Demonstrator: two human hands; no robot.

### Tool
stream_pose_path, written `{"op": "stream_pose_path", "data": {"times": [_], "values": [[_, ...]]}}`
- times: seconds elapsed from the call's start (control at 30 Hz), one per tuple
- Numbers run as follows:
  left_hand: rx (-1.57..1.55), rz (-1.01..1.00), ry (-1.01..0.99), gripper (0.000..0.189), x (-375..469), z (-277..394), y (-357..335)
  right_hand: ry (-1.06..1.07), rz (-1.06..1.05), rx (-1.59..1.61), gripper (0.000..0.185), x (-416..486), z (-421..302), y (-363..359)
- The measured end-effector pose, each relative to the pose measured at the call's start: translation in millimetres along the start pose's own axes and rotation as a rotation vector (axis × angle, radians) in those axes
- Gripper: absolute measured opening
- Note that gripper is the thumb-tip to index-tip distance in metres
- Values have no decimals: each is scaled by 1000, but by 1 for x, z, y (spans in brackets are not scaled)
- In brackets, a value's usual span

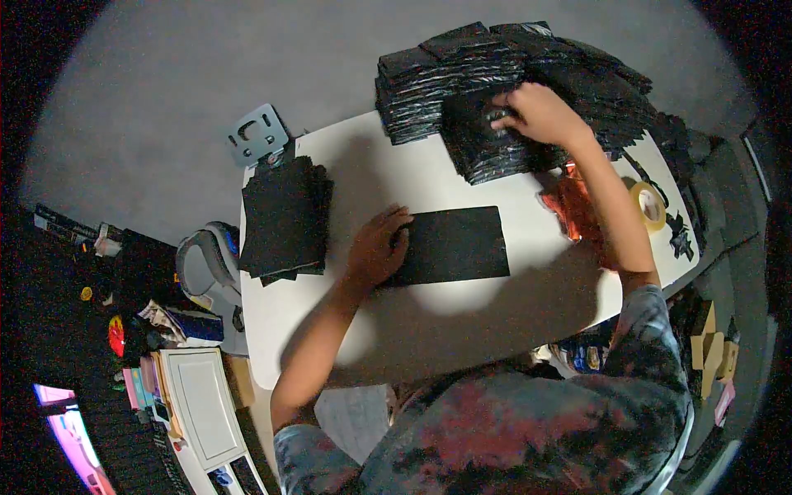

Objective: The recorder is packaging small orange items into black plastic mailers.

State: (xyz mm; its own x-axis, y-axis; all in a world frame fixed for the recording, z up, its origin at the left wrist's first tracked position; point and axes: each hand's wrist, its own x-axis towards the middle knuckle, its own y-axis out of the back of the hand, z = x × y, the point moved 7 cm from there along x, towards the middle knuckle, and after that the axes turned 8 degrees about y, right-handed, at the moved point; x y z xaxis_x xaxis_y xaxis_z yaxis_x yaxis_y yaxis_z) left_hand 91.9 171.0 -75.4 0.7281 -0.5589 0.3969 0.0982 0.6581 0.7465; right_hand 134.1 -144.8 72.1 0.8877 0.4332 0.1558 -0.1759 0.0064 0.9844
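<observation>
A flat black rectangular piece [458,245], perhaps a bag or a folded sheet, lies on the white table [371,340]. My left hand [380,244] rests at its left end, thumb and fingers apart, covering that edge. Farther off, my right hand [541,114] is over a stack of black plastic packets [476,151], thumb and forefinger spread at the top one. Whether those fingertips touch the packet is unclear. More stacked black packets [445,74] stand behind and beside this stack, with shiny edges.
A pile of matte black pieces [284,216] lies at the table's left side, near a grey metal bracket [260,135]. Right of centre are crumpled orange-red foil [572,204], a tape roll [649,205] and black scraps [682,238]. A white cabinet [201,402] stands lower left.
</observation>
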Motion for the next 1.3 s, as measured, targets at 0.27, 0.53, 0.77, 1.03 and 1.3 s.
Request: {"op": "stream_pose_path", "data": {"times": [0.27, 0.53, 0.77, 1.03, 1.3], "values": [[-26, 29, -14, 26, 1, -8, -4, 15, 462, 17, 37, -2, 48, 66], [22, -67, 75, 26, -1, -6, -3, 10, -59, -24, 68, -17, -30, -3], [15, -49, 58, 26, 0, -1, -5, 44, 260, -61, 94, -9, -38, -27], [-77, -7, 58, 22, 1, -7, 5, 2, 568, -41, 44, 44, -10, 66], [-107, 6, 114, 22, -5, -13, 6, -42, 171, -20, 40, 107, 52, 25]]}}
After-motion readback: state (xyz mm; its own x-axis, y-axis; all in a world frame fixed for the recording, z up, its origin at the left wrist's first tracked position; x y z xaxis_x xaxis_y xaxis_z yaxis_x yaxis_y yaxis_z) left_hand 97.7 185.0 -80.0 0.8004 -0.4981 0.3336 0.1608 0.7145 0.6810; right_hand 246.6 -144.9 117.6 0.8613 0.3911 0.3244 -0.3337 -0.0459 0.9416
